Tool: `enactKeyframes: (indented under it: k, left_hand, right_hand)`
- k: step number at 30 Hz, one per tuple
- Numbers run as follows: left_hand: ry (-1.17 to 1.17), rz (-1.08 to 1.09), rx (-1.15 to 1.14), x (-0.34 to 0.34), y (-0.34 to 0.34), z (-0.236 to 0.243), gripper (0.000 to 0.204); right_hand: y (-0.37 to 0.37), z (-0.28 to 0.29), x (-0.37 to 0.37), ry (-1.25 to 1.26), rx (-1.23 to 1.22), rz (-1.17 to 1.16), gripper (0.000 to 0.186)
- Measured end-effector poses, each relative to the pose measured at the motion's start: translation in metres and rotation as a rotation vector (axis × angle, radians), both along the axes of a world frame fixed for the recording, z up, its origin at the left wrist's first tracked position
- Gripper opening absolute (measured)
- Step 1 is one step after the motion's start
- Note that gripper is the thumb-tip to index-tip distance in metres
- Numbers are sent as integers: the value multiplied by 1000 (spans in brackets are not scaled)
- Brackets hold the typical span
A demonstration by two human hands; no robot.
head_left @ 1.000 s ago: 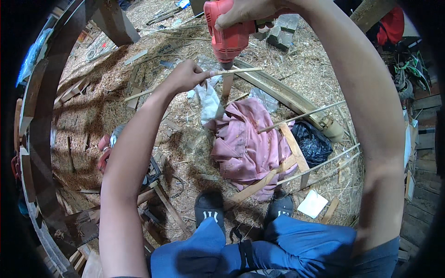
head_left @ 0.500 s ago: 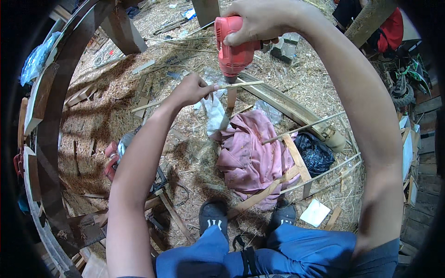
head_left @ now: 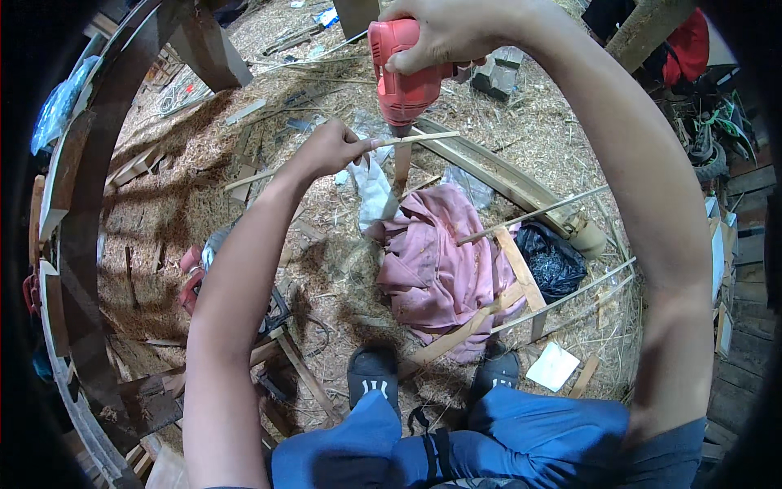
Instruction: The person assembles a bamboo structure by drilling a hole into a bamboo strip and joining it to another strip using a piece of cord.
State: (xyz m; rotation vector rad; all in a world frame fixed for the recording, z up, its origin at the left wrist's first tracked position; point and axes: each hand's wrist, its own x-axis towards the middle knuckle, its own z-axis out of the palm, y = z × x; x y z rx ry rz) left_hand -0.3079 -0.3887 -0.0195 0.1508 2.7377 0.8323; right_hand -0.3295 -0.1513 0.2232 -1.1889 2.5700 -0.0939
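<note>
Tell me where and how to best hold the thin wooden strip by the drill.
Probably pinch the thin wooden strip just left of the red drill, coming from the left, as the left hand does. It is slender and runs roughly crosswise, and the drill's nose points down at its right part, so that side looks better left free.

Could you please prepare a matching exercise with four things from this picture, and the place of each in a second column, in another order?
Things
1. red power drill
2. thin wooden stick
3. black plastic bag
4. white square sheet

Places
A. to the right of the right slipper
B. pinched by the left hand
C. to the right of the pink cloth
D. gripped by the right hand

Right pairs: 1-D, 2-B, 3-C, 4-A
</note>
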Motion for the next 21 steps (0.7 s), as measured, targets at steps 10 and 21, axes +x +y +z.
enactKeyframes:
  k: [10, 21]
  left_hand:
    - [8, 21, 0, -2, -7, -6, 60]
    - [-24, -26, -3, 6, 2, 7, 51]
  right_hand:
    - [3, -12, -14, -19, -78, 60, 46]
    - [6, -2, -3, -58, -22, -1, 45]
